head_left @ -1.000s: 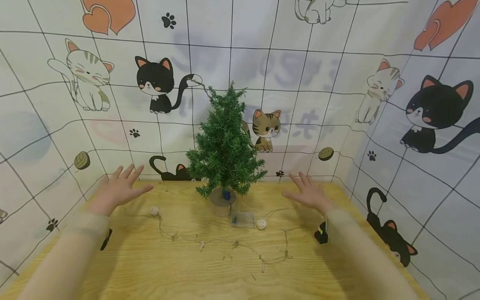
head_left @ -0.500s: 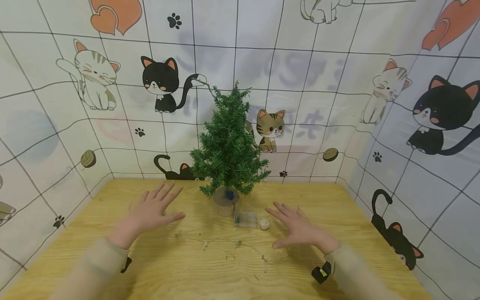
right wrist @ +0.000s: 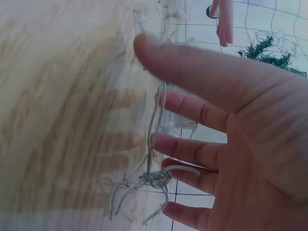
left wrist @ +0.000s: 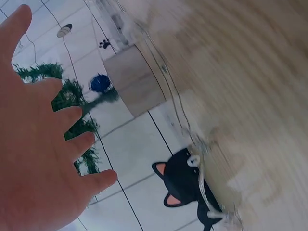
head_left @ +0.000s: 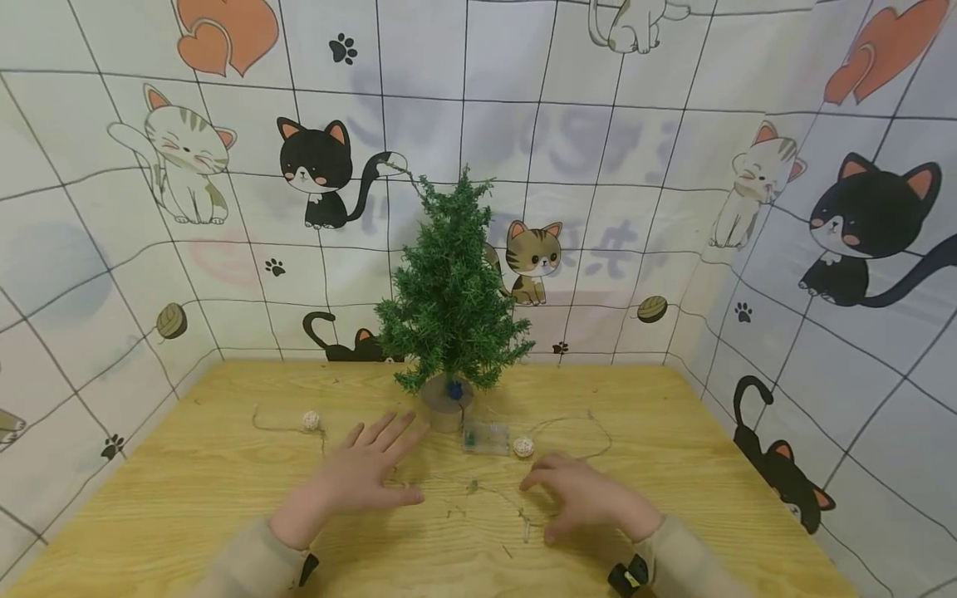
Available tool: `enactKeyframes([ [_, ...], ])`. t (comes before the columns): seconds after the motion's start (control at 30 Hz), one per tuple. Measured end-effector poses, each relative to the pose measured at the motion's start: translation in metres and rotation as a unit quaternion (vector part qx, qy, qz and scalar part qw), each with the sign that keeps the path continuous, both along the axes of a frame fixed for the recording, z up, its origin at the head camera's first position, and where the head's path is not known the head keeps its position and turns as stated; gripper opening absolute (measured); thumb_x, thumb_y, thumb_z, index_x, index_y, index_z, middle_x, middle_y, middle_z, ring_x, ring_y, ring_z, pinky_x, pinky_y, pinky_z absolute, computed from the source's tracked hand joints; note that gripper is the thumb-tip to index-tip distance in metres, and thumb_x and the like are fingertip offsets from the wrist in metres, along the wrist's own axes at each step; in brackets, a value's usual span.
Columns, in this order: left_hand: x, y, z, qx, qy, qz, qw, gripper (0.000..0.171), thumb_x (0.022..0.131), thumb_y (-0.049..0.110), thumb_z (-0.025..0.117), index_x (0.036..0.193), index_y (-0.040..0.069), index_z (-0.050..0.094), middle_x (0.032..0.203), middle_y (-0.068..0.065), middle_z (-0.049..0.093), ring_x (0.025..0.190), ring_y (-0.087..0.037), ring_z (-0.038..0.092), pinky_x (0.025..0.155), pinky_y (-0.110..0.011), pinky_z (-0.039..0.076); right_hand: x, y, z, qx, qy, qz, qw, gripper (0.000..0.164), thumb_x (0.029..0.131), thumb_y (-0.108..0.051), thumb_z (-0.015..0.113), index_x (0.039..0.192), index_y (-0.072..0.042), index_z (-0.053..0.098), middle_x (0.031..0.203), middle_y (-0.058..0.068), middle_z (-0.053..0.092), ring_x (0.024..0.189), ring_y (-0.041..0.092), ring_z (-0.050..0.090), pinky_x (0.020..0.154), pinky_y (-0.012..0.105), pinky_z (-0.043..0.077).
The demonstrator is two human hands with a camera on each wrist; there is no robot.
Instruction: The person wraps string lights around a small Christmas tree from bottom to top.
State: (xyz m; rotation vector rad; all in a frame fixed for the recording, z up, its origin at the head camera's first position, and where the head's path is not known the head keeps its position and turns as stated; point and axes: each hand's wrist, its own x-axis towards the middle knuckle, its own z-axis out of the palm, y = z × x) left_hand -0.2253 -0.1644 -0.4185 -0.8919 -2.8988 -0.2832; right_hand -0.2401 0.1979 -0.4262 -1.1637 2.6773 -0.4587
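Note:
My left hand hovers close over the table, fingers spread, left of the little tree's base. My right hand is right of centre, palm down, fingers slightly bent and holding nothing. Below and between the hands runs a thin wire string with small tied knots; the hands hide parts of it. In the right wrist view a knotted stretch of wire passes before the fingertips. A clear plastic box lies in front of the tree, with a white woven ball beside it. Another woven ball lies at the left.
A green artificial tree stands at the back middle on a round base, a blue bit at its trunk. A cat-print sheet encloses the wooden table behind and at both sides. Small scraps lie in front.
Both hands have come inward and toward the front from the table's far left and right sides. The right fingers have bent a little. The tree and box stay put.

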Motion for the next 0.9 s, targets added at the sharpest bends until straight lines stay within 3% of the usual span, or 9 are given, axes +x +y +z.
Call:
enactKeyframes([
  [0.13, 0.005, 0.010, 0.000, 0.001, -0.019, -0.010, 0.9998, 0.086, 0.087, 0.070, 0.050, 0.156, 0.029, 0.019, 0.161, -0.004, 0.015, 0.146, -0.032, 0.010, 0.110, -0.063, 0.013, -0.001, -0.004, -0.005, -0.013, -0.003, -0.005, 1.000, 0.033, 0.065, -0.019, 0.084, 0.095, -0.019, 0.070, 0.094, -0.012, 0.055, 0.089, 0.007, 0.048, 0.078, 0.028, 0.045],
  [0.27, 0.010, 0.019, 0.004, 0.002, -0.038, -0.019, 0.9991, 0.086, 0.088, 0.069, 0.051, 0.156, 0.028, 0.019, 0.161, -0.003, 0.010, 0.146, -0.033, 0.009, 0.109, -0.064, 0.013, -0.002, -0.009, -0.007, -0.028, -0.023, 0.002, 0.999, 0.019, 0.071, -0.013, 0.082, 0.080, -0.021, 0.068, 0.081, -0.017, 0.052, 0.077, 0.002, 0.045, 0.070, 0.023, 0.042],
  [0.47, 0.012, 0.027, 0.009, 0.006, -0.047, -0.033, 0.9984, 0.086, 0.087, 0.068, 0.053, 0.156, 0.030, 0.018, 0.162, -0.002, 0.006, 0.146, -0.033, 0.009, 0.110, -0.063, 0.013, 0.001, -0.017, 0.000, -0.030, -0.033, -0.006, 0.999, 0.016, 0.078, -0.006, 0.072, 0.075, -0.021, 0.067, 0.076, -0.017, 0.053, 0.068, -0.001, 0.048, 0.064, 0.022, 0.045],
  [0.63, 0.012, 0.033, 0.011, 0.026, -0.030, -0.056, 0.9977, 0.089, 0.086, 0.071, 0.050, 0.157, 0.031, 0.014, 0.162, -0.001, 0.009, 0.146, -0.031, 0.011, 0.110, -0.062, 0.013, 0.002, -0.024, 0.017, -0.045, -0.034, -0.005, 0.998, 0.019, 0.087, -0.008, 0.068, 0.077, -0.024, 0.062, 0.066, -0.016, 0.050, 0.059, -0.001, 0.044, 0.058, 0.022, 0.041],
  [0.77, 0.012, 0.044, 0.015, 0.089, -0.037, -0.082, 0.9920, 0.089, 0.087, 0.067, 0.055, 0.156, 0.032, 0.014, 0.160, 0.003, 0.015, 0.146, -0.028, 0.016, 0.110, -0.060, 0.018, 0.005, -0.034, 0.038, -0.070, -0.039, 0.009, 0.997, 0.016, 0.091, -0.015, 0.068, 0.080, -0.026, 0.063, 0.060, -0.014, 0.046, 0.052, 0.001, 0.038, 0.053, 0.021, 0.036],
  [0.9, 0.017, 0.058, 0.022, 0.186, -0.094, -0.107, 0.9723, 0.086, 0.088, 0.055, 0.064, 0.156, 0.027, 0.020, 0.158, 0.004, 0.024, 0.142, -0.027, 0.026, 0.107, -0.058, 0.027, 0.011, -0.047, 0.058, -0.109, -0.041, 0.025, 0.993, 0.008, 0.093, -0.020, 0.067, 0.086, -0.023, 0.069, 0.060, -0.013, 0.048, 0.050, 0.001, 0.038, 0.052, 0.021, 0.036],
])
